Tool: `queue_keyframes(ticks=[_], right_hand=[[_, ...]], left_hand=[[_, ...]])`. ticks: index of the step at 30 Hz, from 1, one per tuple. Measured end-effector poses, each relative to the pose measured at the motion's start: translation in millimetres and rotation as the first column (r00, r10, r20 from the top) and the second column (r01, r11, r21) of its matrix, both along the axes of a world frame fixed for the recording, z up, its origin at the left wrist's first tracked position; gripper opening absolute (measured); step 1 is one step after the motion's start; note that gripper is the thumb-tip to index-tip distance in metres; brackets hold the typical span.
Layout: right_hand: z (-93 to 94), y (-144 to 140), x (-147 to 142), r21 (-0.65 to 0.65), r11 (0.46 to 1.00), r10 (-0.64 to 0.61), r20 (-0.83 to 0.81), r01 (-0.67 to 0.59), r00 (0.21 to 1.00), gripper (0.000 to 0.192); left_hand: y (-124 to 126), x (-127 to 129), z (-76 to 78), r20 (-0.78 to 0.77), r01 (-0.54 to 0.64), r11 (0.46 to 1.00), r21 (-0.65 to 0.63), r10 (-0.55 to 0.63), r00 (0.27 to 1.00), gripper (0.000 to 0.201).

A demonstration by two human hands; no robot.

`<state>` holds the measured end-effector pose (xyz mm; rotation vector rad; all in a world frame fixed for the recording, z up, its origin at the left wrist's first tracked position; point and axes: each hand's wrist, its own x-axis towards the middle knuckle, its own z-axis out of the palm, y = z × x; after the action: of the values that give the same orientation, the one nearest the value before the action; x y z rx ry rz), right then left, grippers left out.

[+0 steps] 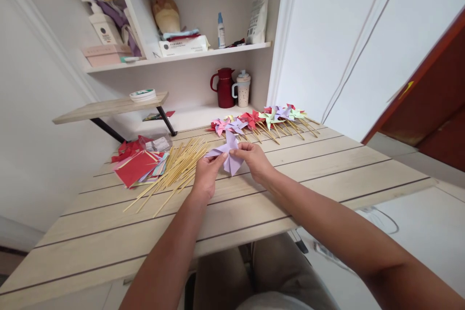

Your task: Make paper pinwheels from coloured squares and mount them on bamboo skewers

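Both hands hold a folded lilac paper pinwheel (229, 153) just above the wooden table (327, 164). My left hand (206, 175) pinches its left flap and centre. My right hand (253, 159) grips its right side with the fingertips at the middle. A loose heap of thin bamboo sticks (174, 167) lies just left of my left hand. Further left sits a stack of coloured paper squares (138, 164), red on top.
A row of finished paper pinwheels on sticks (265, 120) lies along the table's far edge. A clear plastic box (157, 143) sits behind the paper. On the shelf behind stand a red jug (224, 88) and a lidded cup (242, 88). A small side shelf (109, 106) holds a tape roll.
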<state>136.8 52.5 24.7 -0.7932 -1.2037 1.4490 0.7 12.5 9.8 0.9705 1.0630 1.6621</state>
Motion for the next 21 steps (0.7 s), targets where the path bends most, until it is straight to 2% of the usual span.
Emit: queue_keyframes(ticks=[13,17,21], right_hand=[[-3.4,-0.2,-2.9,-0.020,0.999,0.040,-0.001,-0.040,0.999,0.031],[-3.6,1.4,-0.7,0.075,0.997,0.026,0.019,-0.027,0.999,0.035],[-5.5,2.6,6.7,0.286,0.954,0.073,0.066,-0.089,0.995,0.057]], left_hand=[[0.9,0.2,-0.5,-0.059,-0.110,0.993,-0.043,0.108,0.992,0.031],[3.9,-6.7,-1.1,0.012,-0.123,0.988,-0.089,0.125,0.992,0.030],[6.1,-18.9,3.9,0.188,-0.146,0.984,-0.099,0.162,0.969,0.028]])
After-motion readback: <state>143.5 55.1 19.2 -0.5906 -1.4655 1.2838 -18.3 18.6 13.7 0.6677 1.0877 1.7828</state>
